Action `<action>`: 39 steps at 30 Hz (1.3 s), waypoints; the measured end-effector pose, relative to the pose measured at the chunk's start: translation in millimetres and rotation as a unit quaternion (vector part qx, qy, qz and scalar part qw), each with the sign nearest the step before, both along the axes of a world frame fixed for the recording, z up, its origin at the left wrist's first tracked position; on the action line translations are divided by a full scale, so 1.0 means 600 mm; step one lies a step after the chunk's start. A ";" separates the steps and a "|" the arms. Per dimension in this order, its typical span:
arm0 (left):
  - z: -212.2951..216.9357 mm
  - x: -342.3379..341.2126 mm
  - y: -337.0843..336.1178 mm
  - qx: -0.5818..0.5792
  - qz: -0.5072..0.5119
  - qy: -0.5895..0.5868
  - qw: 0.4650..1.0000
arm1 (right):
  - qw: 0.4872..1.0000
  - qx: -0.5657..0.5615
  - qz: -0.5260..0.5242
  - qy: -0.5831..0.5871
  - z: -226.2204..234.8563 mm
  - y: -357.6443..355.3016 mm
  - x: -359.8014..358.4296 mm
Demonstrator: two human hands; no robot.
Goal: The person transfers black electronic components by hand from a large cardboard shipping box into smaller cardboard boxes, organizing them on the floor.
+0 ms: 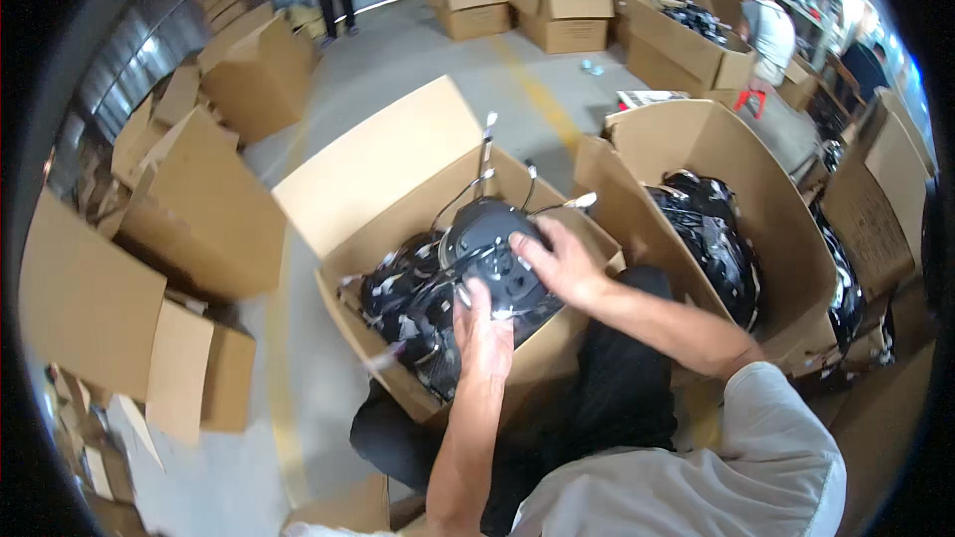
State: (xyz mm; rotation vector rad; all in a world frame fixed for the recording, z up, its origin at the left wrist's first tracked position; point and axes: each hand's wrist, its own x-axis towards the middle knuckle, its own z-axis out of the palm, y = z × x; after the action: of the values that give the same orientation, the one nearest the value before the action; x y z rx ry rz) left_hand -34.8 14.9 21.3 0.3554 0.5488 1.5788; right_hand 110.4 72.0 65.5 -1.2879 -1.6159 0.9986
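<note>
The left hand (484,338) is holding the near edge of the round black device (489,234), and the right hand (560,264) is holding its right side. It is staying above the open carton (383,167), showing no clear long axis; cables (486,149) are pointing away beyond. The device is hiding most left fingers, and blur is softening its details.

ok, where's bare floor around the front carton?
Floor beyond the open carton, between the yellow lines; also a strip between its left side and the left line. Crowded: inside it, black parts under the held black unit; rightward, another carton of black parts.
</note>
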 end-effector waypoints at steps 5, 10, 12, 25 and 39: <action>0.049 -0.107 -0.005 0.015 0.048 0.148 0.988 | 0.987 0.137 0.080 0.035 0.000 -0.011 -0.109; 0.121 -0.226 0.013 0.062 0.055 0.244 0.966 | 0.940 0.144 0.308 -0.028 0.128 0.091 -0.165; 0.129 -0.261 0.027 0.064 0.035 0.261 0.962 | 0.921 0.086 0.356 -0.134 0.162 0.124 -0.184; 0.024 -0.365 0.070 -0.165 0.243 0.608 0.737 | 0.735 -0.424 0.501 -0.171 -0.340 0.132 -0.232; -0.074 -0.337 0.084 -0.129 0.043 0.757 0.640 | 0.754 0.077 0.541 -0.363 -0.172 0.168 -0.152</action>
State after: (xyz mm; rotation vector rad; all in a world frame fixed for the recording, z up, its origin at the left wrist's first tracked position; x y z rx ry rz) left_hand -236.8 65.1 -23.4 1.4665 2.0619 0.8917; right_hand 19.2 172.6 -37.9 -0.5062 -3.1581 0.9604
